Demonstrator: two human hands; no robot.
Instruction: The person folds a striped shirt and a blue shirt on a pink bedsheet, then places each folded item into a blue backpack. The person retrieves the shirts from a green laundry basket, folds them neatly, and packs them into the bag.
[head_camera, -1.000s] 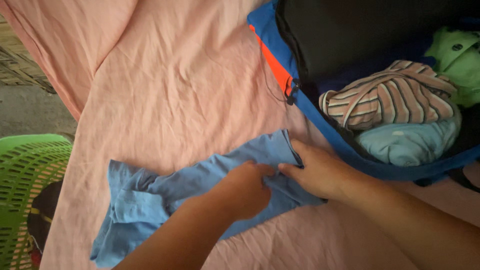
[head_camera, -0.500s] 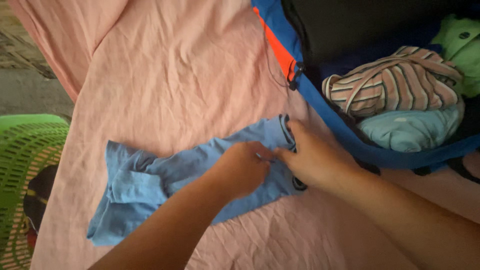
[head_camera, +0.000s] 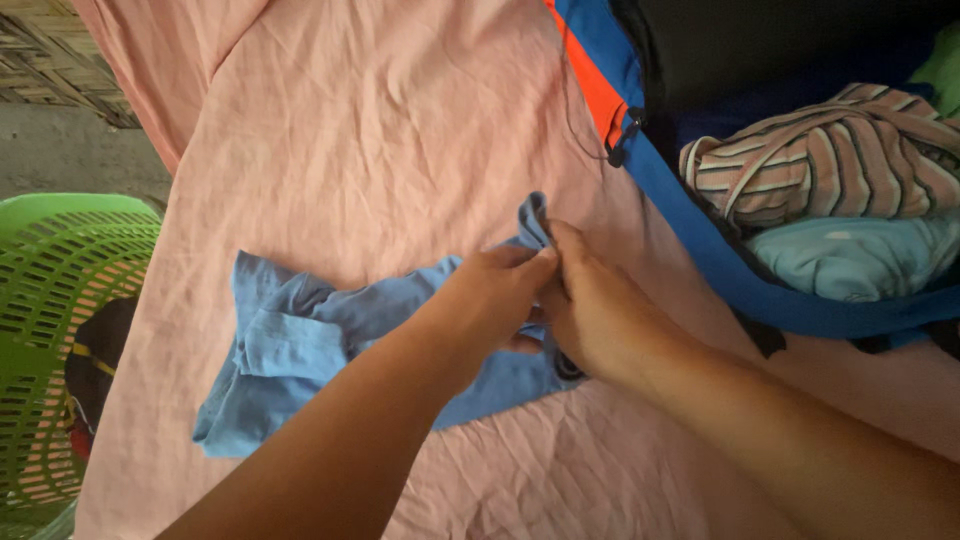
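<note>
Both hands have lifted the blue garment (head_camera: 330, 335)'s end nearest the suitcase (head_camera: 720, 270): left hand (head_camera: 490, 300) and right hand (head_camera: 590, 310) fingers pinching it, fold begun.

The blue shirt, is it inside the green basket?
No, the blue shirt lies on the pink sheet, held by both hands, while the green basket stands off to the side.

There is only one view, from a camera on the person's head. It looks steeply down and forward, quite near, at a pink sheet (head_camera: 400, 150). Both forearms enter from the near edge. A green basket (head_camera: 60, 330) is at the left edge, an open bag (head_camera: 720, 270) far right.
</note>
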